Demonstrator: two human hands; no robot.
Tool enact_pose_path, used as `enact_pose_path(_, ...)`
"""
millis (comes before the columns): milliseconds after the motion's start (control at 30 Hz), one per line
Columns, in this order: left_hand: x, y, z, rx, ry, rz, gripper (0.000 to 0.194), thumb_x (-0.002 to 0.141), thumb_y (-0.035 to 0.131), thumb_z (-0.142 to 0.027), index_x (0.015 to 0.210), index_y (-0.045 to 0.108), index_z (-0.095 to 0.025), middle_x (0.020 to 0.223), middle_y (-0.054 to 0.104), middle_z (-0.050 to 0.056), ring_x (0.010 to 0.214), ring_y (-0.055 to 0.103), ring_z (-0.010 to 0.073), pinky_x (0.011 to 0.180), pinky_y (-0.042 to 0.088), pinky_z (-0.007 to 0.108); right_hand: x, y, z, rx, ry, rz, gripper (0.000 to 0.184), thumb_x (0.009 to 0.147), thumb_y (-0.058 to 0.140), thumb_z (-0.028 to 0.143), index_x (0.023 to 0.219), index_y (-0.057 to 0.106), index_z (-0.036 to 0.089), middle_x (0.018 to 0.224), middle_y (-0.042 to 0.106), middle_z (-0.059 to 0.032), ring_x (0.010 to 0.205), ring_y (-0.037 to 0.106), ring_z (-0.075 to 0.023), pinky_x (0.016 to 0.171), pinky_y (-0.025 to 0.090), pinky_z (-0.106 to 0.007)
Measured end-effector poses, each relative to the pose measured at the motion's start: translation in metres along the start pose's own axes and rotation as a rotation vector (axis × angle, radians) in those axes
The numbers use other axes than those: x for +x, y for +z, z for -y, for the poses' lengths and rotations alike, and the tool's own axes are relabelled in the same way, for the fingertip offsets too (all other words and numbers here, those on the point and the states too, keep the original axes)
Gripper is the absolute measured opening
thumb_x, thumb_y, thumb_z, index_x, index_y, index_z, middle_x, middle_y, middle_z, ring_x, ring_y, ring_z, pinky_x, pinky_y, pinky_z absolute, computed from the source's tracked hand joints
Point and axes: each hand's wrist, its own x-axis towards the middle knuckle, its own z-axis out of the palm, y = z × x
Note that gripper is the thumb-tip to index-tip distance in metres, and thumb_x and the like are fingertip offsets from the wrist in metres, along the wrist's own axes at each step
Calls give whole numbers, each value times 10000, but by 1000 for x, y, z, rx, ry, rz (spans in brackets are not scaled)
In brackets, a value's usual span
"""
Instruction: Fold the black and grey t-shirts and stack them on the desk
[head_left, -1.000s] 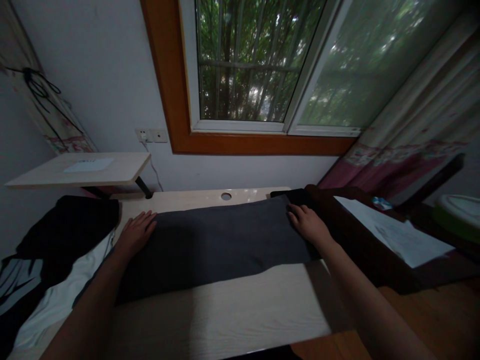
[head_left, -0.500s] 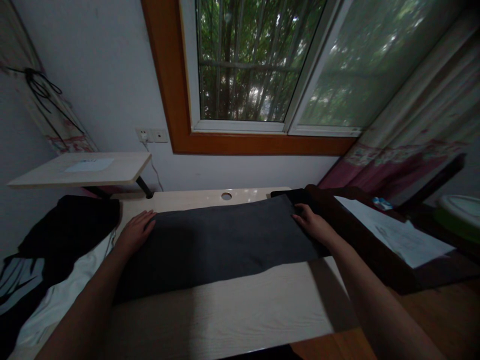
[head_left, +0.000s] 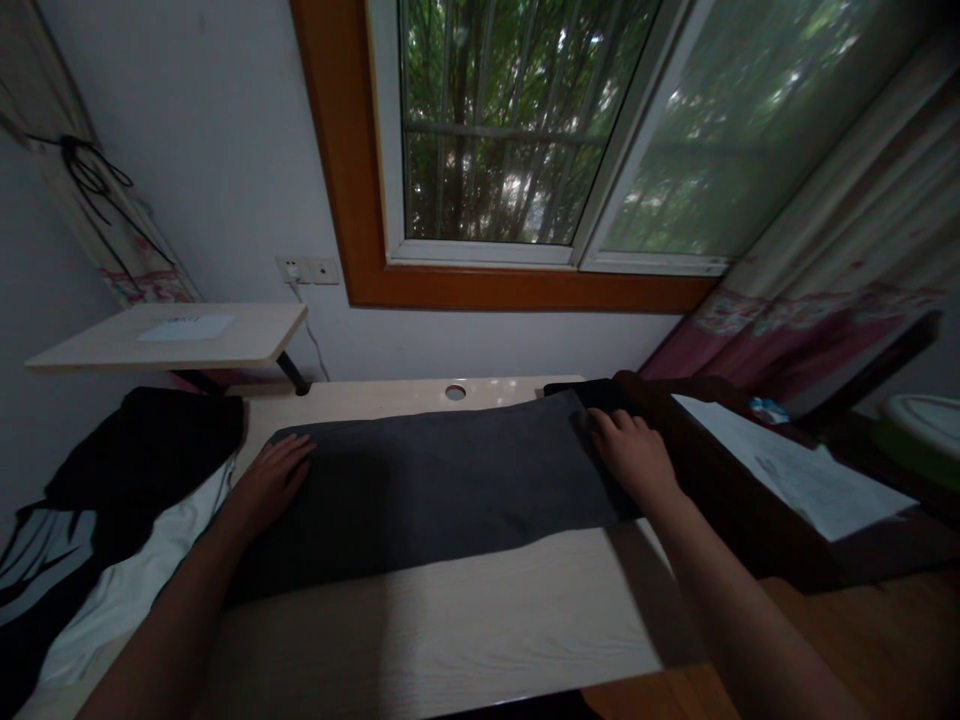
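Note:
A dark grey cloth (head_left: 435, 485) lies spread flat across a pale wooden desk (head_left: 450, 630). My left hand (head_left: 271, 480) rests flat on the cloth's left end, fingers stretched out. My right hand (head_left: 634, 452) lies on the cloth's far right corner, its fingers bent over the edge; whether they grip the fabric I cannot tell.
A heap of black and white clothes (head_left: 112, 500) lies at the desk's left. A small raised shelf (head_left: 172, 338) stands behind it. A dark wooden table with white paper (head_left: 795, 470) adjoins the right side. Wall, sockets (head_left: 307, 269) and window (head_left: 525, 130) lie beyond; a curtain (head_left: 832, 260) hangs right.
My right hand has shifted slightly onto the cloth's right corner and its fingers have curled. The left hand has hardly moved. The view has drifted a little.

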Motion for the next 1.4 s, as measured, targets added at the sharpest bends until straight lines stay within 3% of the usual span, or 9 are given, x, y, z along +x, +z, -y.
enact_pose_path(67,-3,1,1,8,9,30,492,988,407,-475,1367,609,-235,1502,564,95,1428,476,294,1214,317,574,-6,-9,19,-2,-44,-52,384,999,448,260,1344,605,199,1241,652,-197,1109,607,-357,908,493,-486)
enact_pose_path(167,-3,1,4,2,34,35,499,996,391,-474,1363,616,-220,1507,558,98,1433,472,283,1222,313,553,-15,-13,55,142,-182,-33,391,1019,423,268,1337,633,182,1359,623,-163,1183,590,-332,1032,467,-496)
enact_pose_path(333,4,-3,10,-20,51,45,479,991,386,-437,1343,633,-227,1475,591,88,1411,502,257,1221,332,525,-35,-4,115,434,-407,33,458,1045,421,370,1442,565,193,1565,468,-125,1412,469,-297,1173,392,-495)
enact_pose_path(433,8,-5,12,-29,49,58,466,983,399,-433,1340,635,-247,1477,589,71,1410,504,243,1228,320,516,-45,6,131,520,-534,125,495,1049,429,427,1510,487,258,1628,374,-89,1498,354,-285,1193,356,-533)
enact_pose_path(533,10,-7,13,-39,53,76,463,974,414,-443,1335,638,-257,1479,588,63,1405,510,241,1226,325,513,-51,19,126,520,-561,174,515,1044,449,451,1536,444,301,1642,341,-77,1524,296,-285,1208,310,-568)
enact_pose_path(800,9,-7,12,-36,72,59,481,998,377,-470,1349,626,-254,1487,582,60,1409,504,245,1231,317,515,-55,44,84,467,-473,129,514,1051,437,432,1549,423,306,1647,327,-78,1530,276,-295,1203,316,-583)
enact_pose_path(1133,9,-5,15,-42,73,66,488,1009,368,-476,1364,617,-252,1504,563,66,1430,478,250,1232,305,532,-55,46,86,484,-443,111,487,1071,372,385,1540,442,274,1634,361,-72,1529,287,-268,1217,315,-550)
enact_pose_path(1400,8,2,21,-32,102,26,475,1004,392,-473,1357,627,-259,1492,575,61,1401,513,258,1227,326,532,-42,65,99,432,-271,28,524,1050,397,406,1483,530,142,1592,420,-142,1492,363,-308,1206,359,-501)
